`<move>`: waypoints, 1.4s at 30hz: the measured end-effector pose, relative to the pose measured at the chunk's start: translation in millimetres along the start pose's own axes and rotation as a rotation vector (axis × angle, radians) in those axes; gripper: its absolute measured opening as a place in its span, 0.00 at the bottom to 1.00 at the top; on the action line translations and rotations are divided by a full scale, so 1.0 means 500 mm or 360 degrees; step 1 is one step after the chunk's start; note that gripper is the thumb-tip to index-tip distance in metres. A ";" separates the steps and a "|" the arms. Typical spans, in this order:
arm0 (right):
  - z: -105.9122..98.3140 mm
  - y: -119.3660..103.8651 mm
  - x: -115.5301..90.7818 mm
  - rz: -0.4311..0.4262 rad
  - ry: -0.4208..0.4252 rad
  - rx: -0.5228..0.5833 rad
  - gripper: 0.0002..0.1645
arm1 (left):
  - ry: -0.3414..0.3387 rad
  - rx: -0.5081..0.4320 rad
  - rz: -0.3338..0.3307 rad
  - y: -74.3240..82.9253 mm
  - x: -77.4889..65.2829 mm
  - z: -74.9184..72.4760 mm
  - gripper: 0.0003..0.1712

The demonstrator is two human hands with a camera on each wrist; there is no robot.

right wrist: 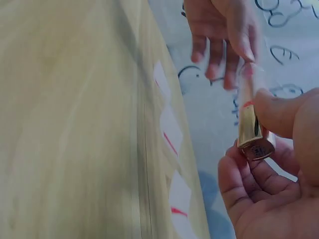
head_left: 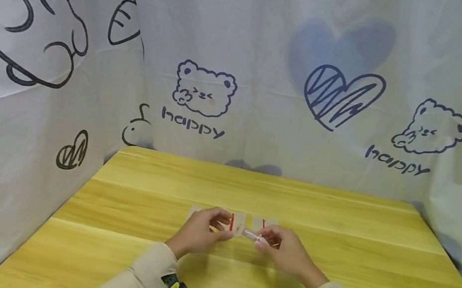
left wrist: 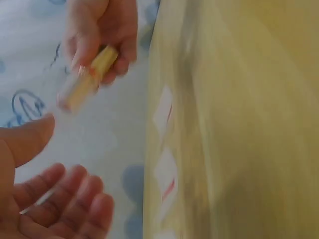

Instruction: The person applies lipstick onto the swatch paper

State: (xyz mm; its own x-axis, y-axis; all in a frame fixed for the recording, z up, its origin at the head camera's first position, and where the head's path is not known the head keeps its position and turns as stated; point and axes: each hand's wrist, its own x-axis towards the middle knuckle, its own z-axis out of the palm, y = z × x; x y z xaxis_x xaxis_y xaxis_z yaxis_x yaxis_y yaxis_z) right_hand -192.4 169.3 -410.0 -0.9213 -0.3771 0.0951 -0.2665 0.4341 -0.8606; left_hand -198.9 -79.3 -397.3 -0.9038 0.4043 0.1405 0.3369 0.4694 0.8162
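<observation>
My right hand grips a lipstick tube between thumb and fingers, above the table. The tube has a shiny gold base, a clear upper part with pink inside and a red mark around its middle. Its clear end points toward my left hand. That hand is open, thumb apart from loosely bent fingers, and holds nothing. In the left wrist view, a small gap shows between the left thumb and the tube's end. Behind the hands, pale paper pieces with red lines lie on the table, such as one paper piece.
The wooden table has light yellow grain. A white printed curtain with hearts and bears hangs along its back and sides. Another paper piece lies in the same row, partly covered by the left hand in the head view.
</observation>
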 end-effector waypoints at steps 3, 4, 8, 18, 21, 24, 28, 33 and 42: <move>-0.015 0.015 0.004 0.0072 0.0098 0.0086 0.12 | 0.0024 0.0132 -0.0126 -0.016 -0.002 -0.023 0.24; -0.020 0.020 0.006 0.0093 0.0133 0.0111 0.12 | 0.0026 0.0185 -0.0169 -0.022 -0.002 -0.029 0.25; -0.038 0.041 0.013 0.0156 0.0271 0.0122 0.17 | 0.0009 0.0372 -0.0291 -0.044 -0.005 -0.047 0.28; -0.075 0.087 0.025 0.0273 0.0467 0.0003 0.18 | -0.0158 0.0633 -0.0352 -0.066 -0.012 -0.063 0.30; -0.082 0.093 0.025 0.0291 0.0475 -0.0095 0.19 | -0.0207 0.0656 -0.0373 -0.064 -0.016 -0.065 0.29; -0.086 0.098 0.023 0.0316 0.0466 -0.0168 0.17 | -0.0250 0.0656 -0.0412 -0.065 -0.020 -0.065 0.23; -0.089 0.102 0.018 0.0353 0.0445 -0.0232 0.13 | -0.0286 0.0665 -0.0435 -0.067 -0.024 -0.064 0.19; -0.090 0.107 0.014 0.0388 0.0417 -0.0271 0.13 | -0.0282 0.0689 -0.0445 -0.065 -0.027 -0.064 0.21; -0.094 0.110 0.016 0.0374 0.0425 -0.0357 0.14 | -0.0275 0.0737 -0.0440 -0.064 -0.021 -0.064 0.25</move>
State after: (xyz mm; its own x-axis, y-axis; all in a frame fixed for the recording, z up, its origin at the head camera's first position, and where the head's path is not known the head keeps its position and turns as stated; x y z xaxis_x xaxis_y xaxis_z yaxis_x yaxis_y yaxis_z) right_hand -227.7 228.6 -433.1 -0.9976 -0.0340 0.0611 -0.0683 0.6617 -0.7466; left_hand -208.8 -123.7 -406.8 -0.9315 0.3219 -0.1692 0.2098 0.8557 0.4731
